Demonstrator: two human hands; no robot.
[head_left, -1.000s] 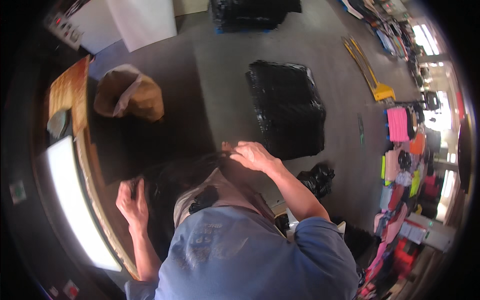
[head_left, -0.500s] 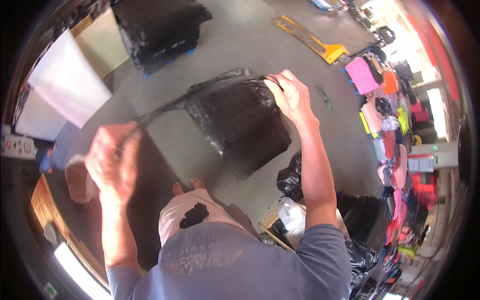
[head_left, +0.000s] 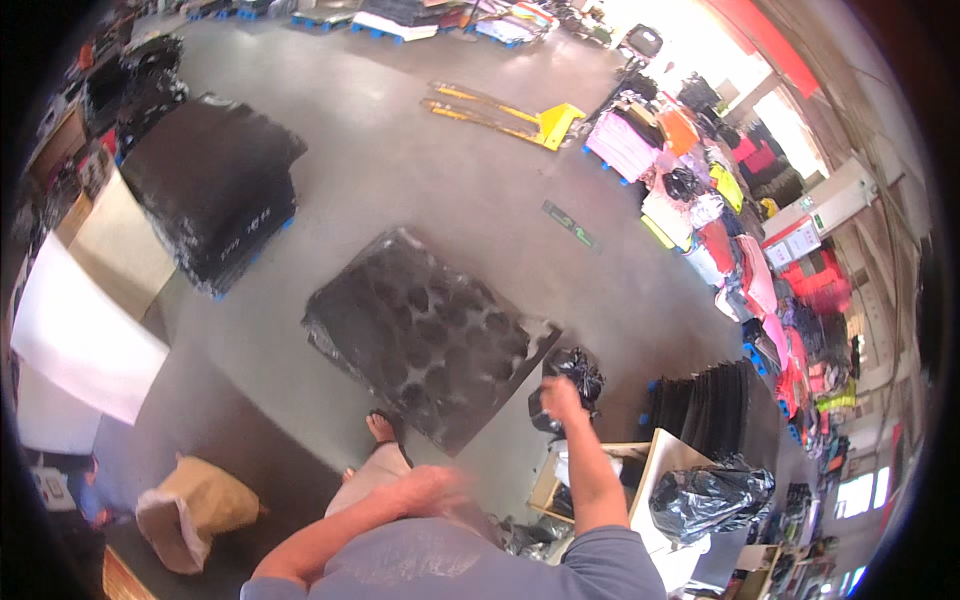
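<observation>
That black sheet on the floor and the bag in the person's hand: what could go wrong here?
1. The right hand grips a crumpled black bag at arm's length, so it might slip or spill.
2. A sandalled foot stands right at the edge of the black sheet; the glossy film could be slippery or catch a toe.
3. The left hand is blurred, moving fast near the body; balance may suffer.

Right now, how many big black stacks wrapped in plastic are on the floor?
2. One wrapped black stack lies mid-floor beside the right hand; another black stack sits at upper left. Others may be hidden.
</observation>
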